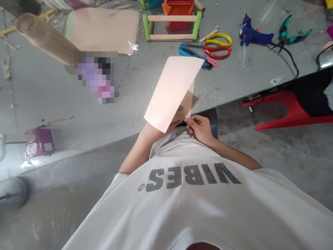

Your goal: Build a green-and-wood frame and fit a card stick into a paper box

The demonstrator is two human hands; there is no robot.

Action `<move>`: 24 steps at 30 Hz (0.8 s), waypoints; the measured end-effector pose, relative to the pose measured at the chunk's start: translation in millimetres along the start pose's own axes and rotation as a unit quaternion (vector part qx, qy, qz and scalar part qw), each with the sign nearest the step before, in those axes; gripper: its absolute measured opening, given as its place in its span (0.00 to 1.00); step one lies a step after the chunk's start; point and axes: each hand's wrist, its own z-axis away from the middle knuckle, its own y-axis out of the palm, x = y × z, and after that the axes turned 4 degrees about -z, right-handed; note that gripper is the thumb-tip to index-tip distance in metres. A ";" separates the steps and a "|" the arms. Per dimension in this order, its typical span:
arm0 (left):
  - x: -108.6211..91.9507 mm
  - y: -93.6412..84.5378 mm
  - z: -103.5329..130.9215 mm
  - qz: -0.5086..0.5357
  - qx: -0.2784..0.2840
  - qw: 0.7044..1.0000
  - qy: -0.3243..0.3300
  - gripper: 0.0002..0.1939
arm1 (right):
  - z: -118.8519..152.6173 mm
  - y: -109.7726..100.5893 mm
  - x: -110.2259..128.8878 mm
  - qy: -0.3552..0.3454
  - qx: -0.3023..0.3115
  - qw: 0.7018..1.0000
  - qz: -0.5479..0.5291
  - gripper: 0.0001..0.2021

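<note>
A pale, thin curved sheet (173,88) stands tilted over the table's front edge, close to my body. My left hand (177,121) is mostly hidden behind the sheet, so its fingers cannot be made out. At the sheet's lower right corner, my right hand (199,127) pinches the edge between thumb and fingers. Just beyond the sheet's top lie a blue tool (186,51), a pink piece (212,61) and scissors (218,47) with yellow and red handles.
On the grey table (125,111) are a blue glue gun (253,34), teal-handled pliers (288,36), a green-ended wooden frame (171,36), a large pale sheet (104,31), a wooden cylinder (47,38) and a purple object (40,142). A red stool (293,114) stands at right.
</note>
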 end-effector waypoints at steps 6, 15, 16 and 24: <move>5.6 3.8 2.8 -0.006 0.011 0.999 -0.035 0.15 | -1.2 2.5 1.2 0.008 -0.015 1.000 -0.016 0.43; -10.7 -3.4 -1.7 -0.027 -0.018 0.999 0.022 0.15 | 3.2 2.0 3.4 0.014 -0.019 0.998 -0.057 0.41; -10.0 -3.6 -1.4 -0.030 -0.018 0.999 0.020 0.16 | 3.4 3.0 4.0 0.015 -0.018 0.998 -0.056 0.41; -5.6 1.7 8.1 -0.023 -0.019 1.000 -0.007 0.15 | 2.8 7.6 3.7 0.027 -0.032 0.996 -0.073 0.39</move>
